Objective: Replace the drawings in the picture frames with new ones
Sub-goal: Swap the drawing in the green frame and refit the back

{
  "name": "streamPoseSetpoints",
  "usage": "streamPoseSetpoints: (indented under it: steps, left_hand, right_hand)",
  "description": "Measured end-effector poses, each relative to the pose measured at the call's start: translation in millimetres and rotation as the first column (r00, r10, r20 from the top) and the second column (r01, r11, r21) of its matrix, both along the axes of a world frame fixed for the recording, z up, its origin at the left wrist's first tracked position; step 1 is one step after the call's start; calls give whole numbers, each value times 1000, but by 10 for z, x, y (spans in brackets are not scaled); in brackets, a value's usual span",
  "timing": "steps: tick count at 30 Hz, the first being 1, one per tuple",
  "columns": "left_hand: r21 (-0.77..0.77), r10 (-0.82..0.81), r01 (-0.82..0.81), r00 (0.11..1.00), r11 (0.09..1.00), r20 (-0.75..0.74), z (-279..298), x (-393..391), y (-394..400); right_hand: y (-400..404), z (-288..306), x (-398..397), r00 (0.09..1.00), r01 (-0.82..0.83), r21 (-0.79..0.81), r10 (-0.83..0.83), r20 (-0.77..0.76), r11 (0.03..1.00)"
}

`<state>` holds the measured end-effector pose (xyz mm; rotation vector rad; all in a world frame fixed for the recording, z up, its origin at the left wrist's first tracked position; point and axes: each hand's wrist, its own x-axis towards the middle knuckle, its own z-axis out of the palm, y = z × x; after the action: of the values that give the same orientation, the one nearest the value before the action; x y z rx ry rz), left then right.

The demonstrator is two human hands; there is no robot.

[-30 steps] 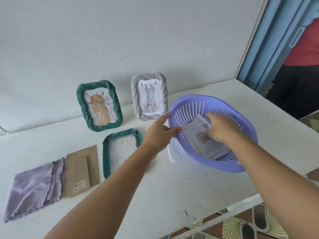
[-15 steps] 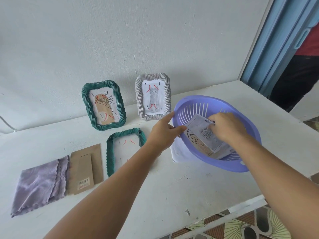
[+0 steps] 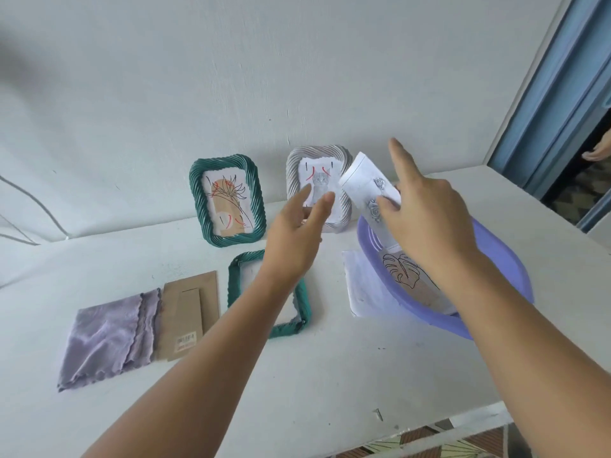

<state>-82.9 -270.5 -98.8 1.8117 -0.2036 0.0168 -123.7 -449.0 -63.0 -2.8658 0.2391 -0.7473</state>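
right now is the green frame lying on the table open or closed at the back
Open. The lying green frame has no backing on it; the brown backing board lies apart to its left, beside the purple cloth.

No wording can be read anywhere. The one printed label is a small white sticker with what looks like a barcode and lines of tiny print, stuck near the bottom edge of the brown cardboard frame backing lying on the table; its print is too small and blurred to make out. The drawings carry pictures and pen strokes only, no legible letters or numbers
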Motion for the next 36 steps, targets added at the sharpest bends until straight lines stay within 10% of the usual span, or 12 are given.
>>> streamPoseSetpoints:
  steps: [13, 21, 26, 36]
  left_hand:
    - [-72, 206, -213, 974, 974, -91, -88, -11, 927]
    - [-137, 201, -243, 944, 960, -261, -286, 109, 1381]
    - [-114, 132, -184, 925, 976, -357, -431, 166, 1479]
    - [346, 77, -33, 991, 938, -112, -714, 57, 1533]
  right_hand:
    - [1216, -487, 214, 880, -471, -41, 473, 44, 881]
    - [1229, -816, 364, 834, -297, 776, 547, -73, 556]
    - [1259, -973, 373, 774, -262, 930, 631, 43, 258]
    - [1183, -1216, 417, 832, -302, 764, 548, -81, 571]
